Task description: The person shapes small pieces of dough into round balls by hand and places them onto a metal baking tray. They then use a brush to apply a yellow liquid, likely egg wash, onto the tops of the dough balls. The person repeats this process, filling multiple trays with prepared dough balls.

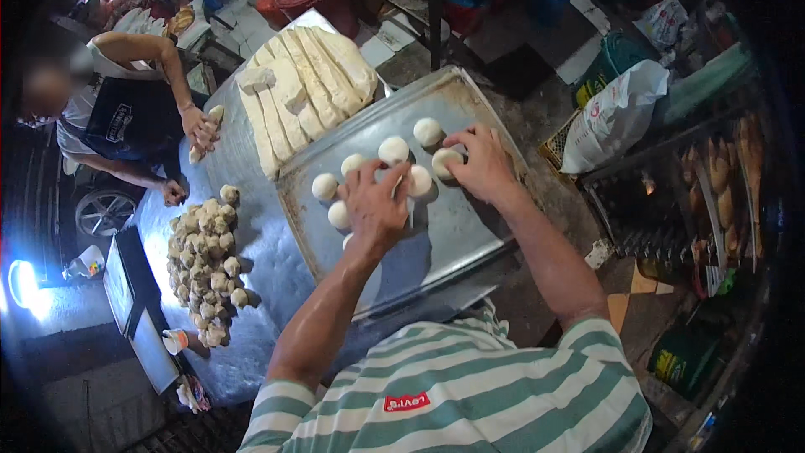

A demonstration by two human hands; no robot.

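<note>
Several smooth white dough balls (pixel 427 132) sit on a shallow metal baking tray (pixel 470 231) in front of me. Near the tray's middle, my left hand (pixel 375 204) has its fingers bent down among the balls. Its thumb side touches one dough ball (pixel 419 181), and the palm hides part of what lies below. To its right, my right hand (pixel 484 164) is closed around another dough ball (pixel 447 164), which rests low against the tray. More balls lie just left of and beyond my left hand.
Long strips of dough (pixel 314 88) lie beyond the tray. On the metal table (pixel 272 306) to the left is a heap of rough dough lumps (pixel 205 260). Across it, a co-worker's hand (pixel 199 130) presses a dough piece. A white sack (pixel 610 122) stands at right, near a rack.
</note>
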